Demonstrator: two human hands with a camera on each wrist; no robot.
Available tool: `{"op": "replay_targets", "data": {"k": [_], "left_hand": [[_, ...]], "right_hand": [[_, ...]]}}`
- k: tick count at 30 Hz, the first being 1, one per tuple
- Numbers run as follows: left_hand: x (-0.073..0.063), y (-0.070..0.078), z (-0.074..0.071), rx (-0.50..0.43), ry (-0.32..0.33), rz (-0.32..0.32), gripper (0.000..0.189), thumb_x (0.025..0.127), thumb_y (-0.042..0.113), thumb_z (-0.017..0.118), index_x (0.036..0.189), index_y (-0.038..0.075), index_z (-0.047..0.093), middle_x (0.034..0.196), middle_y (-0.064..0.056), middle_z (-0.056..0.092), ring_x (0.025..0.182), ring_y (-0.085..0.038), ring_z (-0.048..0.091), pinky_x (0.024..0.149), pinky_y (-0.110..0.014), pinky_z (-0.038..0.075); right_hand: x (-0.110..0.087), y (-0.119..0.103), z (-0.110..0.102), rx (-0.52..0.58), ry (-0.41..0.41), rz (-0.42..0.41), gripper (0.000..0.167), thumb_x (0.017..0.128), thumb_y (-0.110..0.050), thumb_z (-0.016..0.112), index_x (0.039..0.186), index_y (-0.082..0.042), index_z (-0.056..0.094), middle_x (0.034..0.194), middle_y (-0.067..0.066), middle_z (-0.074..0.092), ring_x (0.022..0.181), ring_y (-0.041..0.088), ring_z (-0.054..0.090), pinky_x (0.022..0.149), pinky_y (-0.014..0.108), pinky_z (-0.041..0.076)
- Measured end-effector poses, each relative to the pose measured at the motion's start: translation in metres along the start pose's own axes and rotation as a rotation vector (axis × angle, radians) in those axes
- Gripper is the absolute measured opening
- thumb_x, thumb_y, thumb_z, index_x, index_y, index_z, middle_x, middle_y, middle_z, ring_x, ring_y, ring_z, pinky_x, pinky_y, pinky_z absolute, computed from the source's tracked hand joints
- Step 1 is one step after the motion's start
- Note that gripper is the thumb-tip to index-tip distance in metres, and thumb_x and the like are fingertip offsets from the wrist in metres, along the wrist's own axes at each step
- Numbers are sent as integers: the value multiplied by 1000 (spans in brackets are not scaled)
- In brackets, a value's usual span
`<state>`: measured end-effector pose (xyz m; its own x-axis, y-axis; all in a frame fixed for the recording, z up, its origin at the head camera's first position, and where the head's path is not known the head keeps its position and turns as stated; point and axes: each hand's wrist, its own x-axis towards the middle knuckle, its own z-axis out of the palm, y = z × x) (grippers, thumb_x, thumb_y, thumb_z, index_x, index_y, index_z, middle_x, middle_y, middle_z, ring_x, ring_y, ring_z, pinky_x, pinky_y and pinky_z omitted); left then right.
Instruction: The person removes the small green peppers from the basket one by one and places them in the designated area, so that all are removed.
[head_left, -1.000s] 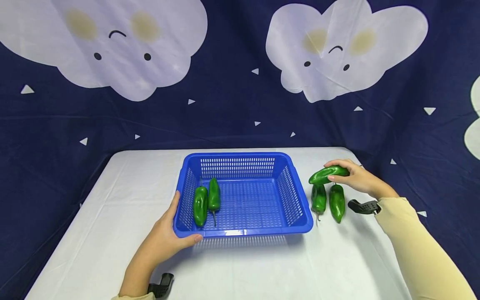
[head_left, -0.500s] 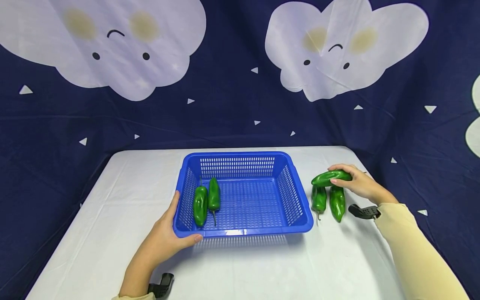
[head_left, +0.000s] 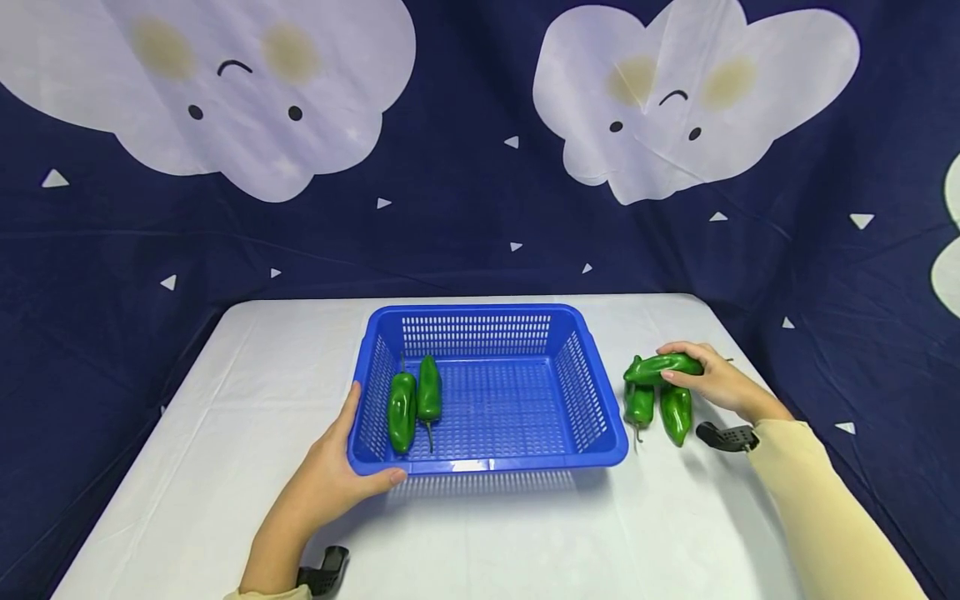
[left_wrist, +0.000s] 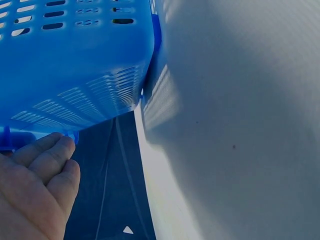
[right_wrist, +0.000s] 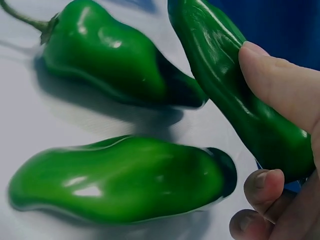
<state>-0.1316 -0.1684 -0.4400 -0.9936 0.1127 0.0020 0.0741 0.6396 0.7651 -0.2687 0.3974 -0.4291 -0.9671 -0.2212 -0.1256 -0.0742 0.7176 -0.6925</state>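
My right hand [head_left: 711, 375] pinches a green pepper [head_left: 660, 367] between thumb and fingers, holding it crosswise. In the head view it overlaps the far ends of two more green peppers, a left one with its stem toward me [head_left: 639, 407] and a right one with its tip toward me [head_left: 677, 414]. The right wrist view shows the thumb [right_wrist: 280, 85] pressed along the held pepper [right_wrist: 235, 75]. My left hand [head_left: 330, 467] grips the near left corner of a blue plastic basket [head_left: 487, 464], thumb along the front rim. Two green peppers [head_left: 402, 412] lie inside, at its left.
A white cloth [head_left: 225, 450] covers the table. Behind it hangs a dark blue curtain [head_left: 465, 233] with pale clouds. The basket's right wall stands just left of the loose peppers. Black wrist devices [head_left: 727, 437] sit on both wrists.
My right hand has come lower and nearer to me with its pepper, which now covers more of the two loose peppers. The left hand and basket have stayed put.
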Motion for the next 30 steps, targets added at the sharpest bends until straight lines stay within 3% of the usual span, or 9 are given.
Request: {"op": "replay_targets", "data": {"k": [12, 19, 25, 30], "left_hand": [[-1, -3, 1, 1, 8, 17, 134, 68, 62, 83, 160, 26, -8, 166, -15, 17, 143, -46, 35, 110, -67, 34], [0, -4, -1, -8, 10, 15, 135, 66, 62, 84, 160, 28, -7, 166, -12, 16, 145, -43, 33, 111, -66, 33], [0, -3, -1, -3, 9, 33, 134, 68, 61, 83, 160, 25, -7, 166, -15, 17, 143, -45, 36, 111, -66, 34], [1, -3, -1, 0, 12, 39, 133, 68, 61, 83, 160, 25, -7, 166, -15, 18, 143, -44, 36, 111, -65, 34]], "right_hand": [[-4, 3, 6, -111, -36, 18, 60, 99, -45, 57, 146, -11, 45, 145, 27, 30, 133, 46, 31, 104, 68, 28], [-3, -4, 3, -228, -25, -32, 70, 98, -44, 58, 151, -4, 37, 148, 33, 28, 134, 54, 31, 102, 73, 30], [2, -25, -1, -353, 77, -7, 76, 96, -57, 55, 153, -9, 36, 147, 29, 33, 131, 52, 41, 101, 71, 36], [13, -58, 0, -345, 194, -70, 73, 95, -56, 57, 150, -12, 39, 141, 24, 43, 126, 45, 48, 98, 67, 40]]}}
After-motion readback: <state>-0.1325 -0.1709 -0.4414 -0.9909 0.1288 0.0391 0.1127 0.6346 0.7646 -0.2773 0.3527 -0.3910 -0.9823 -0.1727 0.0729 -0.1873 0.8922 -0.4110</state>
